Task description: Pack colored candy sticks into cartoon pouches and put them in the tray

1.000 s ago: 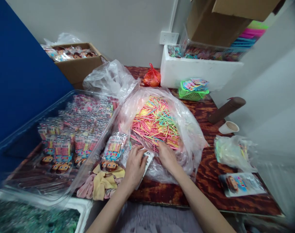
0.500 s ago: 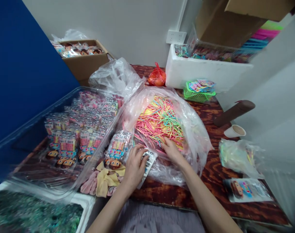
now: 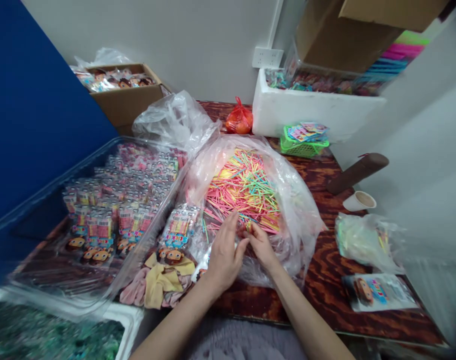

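A clear plastic bag, spread open on the table, holds a heap of thin pink, yellow, green and blue sticks. At the heap's near edge, my right hand has its fingers closed on what looks like a few of these sticks, their yellowish ends showing at the fingertips. Beside it, my left hand is open, fingers stretched out and thumb apart. Partly hidden under the left hand lies a printed packet. Left of that hand is a pile of filled packets with cartoon faces.
A clear tray with rows of filled packets stands left. Yellow and pink cloths lie by its near corner. Rightward are a paper cup, a brown bottle, a plastic bag and a packet. Behind stands a green basket.
My left hand has moved right, off most of the packet, and its fingers have straightened. My right hand has drawn slightly back from the heap, with sticks at its fingertips. The view has shifted slightly.
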The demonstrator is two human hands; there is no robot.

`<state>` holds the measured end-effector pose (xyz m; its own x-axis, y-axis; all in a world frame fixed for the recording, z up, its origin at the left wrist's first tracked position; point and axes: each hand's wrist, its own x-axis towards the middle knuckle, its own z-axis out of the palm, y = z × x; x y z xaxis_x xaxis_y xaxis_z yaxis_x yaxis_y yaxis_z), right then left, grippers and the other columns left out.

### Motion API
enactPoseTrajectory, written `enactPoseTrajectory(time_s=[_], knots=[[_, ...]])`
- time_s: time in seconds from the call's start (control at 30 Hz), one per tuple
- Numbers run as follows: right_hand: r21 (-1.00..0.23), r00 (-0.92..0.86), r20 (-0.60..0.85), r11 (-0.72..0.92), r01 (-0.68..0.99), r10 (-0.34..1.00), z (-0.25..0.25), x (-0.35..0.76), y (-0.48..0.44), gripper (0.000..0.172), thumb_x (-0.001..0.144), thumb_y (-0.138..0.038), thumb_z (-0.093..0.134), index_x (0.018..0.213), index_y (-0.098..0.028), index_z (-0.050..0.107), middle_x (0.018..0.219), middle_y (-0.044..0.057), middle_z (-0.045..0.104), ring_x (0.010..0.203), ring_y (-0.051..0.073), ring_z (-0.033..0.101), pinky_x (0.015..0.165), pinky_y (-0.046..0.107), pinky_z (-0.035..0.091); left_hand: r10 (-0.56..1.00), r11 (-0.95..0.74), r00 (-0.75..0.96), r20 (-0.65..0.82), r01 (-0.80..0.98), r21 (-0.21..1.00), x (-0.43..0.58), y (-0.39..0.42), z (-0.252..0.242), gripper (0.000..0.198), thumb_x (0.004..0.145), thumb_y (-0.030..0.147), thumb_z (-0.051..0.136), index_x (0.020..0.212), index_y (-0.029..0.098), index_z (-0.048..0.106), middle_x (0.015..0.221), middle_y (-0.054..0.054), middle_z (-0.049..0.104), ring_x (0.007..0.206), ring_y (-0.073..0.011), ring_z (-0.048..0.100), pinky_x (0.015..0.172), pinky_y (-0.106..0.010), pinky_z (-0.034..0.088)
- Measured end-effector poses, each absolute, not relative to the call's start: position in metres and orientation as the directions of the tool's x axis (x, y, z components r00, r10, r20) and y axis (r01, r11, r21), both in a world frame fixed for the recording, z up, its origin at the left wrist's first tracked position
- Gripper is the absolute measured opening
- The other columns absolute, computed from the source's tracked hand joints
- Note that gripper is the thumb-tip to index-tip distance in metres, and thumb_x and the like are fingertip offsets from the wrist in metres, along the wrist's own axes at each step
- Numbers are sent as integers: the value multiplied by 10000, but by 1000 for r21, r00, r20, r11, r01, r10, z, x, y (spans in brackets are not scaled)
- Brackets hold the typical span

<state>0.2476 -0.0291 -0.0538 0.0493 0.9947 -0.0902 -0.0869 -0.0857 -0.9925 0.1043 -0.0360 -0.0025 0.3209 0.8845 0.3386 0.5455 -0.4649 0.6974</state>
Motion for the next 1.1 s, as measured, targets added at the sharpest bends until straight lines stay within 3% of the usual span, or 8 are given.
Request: enactPoseTrajectory(time_s=[0.07, 0.2, 0.3, 0.43, 0.67, 0.87, 1.0, 1.1], knots=[[-999, 59, -23, -21, -30, 998, -56, 248, -32, 173, 821, -370, 591, 923, -239, 641, 864, 13, 663, 867, 202, 598, 864, 340, 482, 835, -547, 407, 370, 539, 640, 117, -34, -7, 629, 957, 233, 434, 1519, 169, 159, 1552, -167, 320, 1457, -251, 263, 1158, -491, 306], [-988, 58, 94, 86, 125, 994, -57, 249, -37, 234, 858, -306, 509, 1017, -236, 666, 1008, 57, 679, 1064, 233, 568, 1045, 390, 376, 754, -643, 573, 321, 544, 540, 124, -27, -17, 575, 969, 275, 432, 1499, 166, 238, 1503, -151, 420, 1423, -263, 338, 1165, -541, 264], [-968, 14, 109, 103, 227, 994, -56, 252, -40, 194, 858, -280, 514, 957, -226, 672, 973, 64, 681, 1011, 244, 584, 978, 381, 415, 782, -614, 539, 312, 581, 535, 110, -28, -16, 530, 972, 288, 434, 1476, 196, 299, 1504, -129, 423, 1416, -263, 341, 1153, -532, 280], [-975, 28, 56, 48, 215, 998, -49, 256, -41, 171, 896, -300, 508, 875, -221, 658, 866, 37, 665, 879, 217, 606, 833, 327, 454, 886, -463, 358, 294, 683, 565, 76, -40, -17, 375, 971, 279, 438, 1331, 187, 485, 1288, -131, 593, 1212, -244, 525, 1020, -444, 427], [-988, 77, 1, -11, 154, 997, -46, 253, -35, 148, 843, -298, 558, 886, -222, 677, 875, 27, 671, 874, 206, 606, 813, 307, 454, 932, -345, 280, 230, 881, 324, 54, -60, -44, 411, 887, 377, 578, 1236, 163, 549, 1094, -142, 625, 1003, -301, 560, 854, -457, 449], [-991, 87, -5, -17, 136, 996, -52, 256, -36, 139, 836, -296, 558, 830, -213, 669, 858, 27, 673, 880, 207, 609, 830, 316, 449, 963, -241, 134, 233, 813, 530, 59, -52, -45, 456, 856, 297, 613, 1269, 169, 470, 1082, -116, 613, 989, -278, 585, 833, -412, 476], [-993, 70, -6, -14, 119, 998, -55, 258, -36, 158, 848, -319, 563, 865, -216, 681, 868, 25, 684, 885, 207, 619, 833, 319, 454, 971, -201, 62, 232, 735, 648, 56, -45, -45, 51, 880, 225, 542, 919, 194, 552, 831, -36, 603, 788, -215, 598, 716, -338, 473], [-997, 91, -11, -18, 79, 996, -58, 258, -35, 155, 834, -313, 578, 881, -211, 686, 855, 23, 693, 866, 206, 630, 815, 319, 467, 960, -261, 121, 251, 712, 652, 53, -41, -46, 128, 871, 164, 502, 754, 205, 534, 730, -11, 576, 711, -189, 582, 666, -304, 449]])
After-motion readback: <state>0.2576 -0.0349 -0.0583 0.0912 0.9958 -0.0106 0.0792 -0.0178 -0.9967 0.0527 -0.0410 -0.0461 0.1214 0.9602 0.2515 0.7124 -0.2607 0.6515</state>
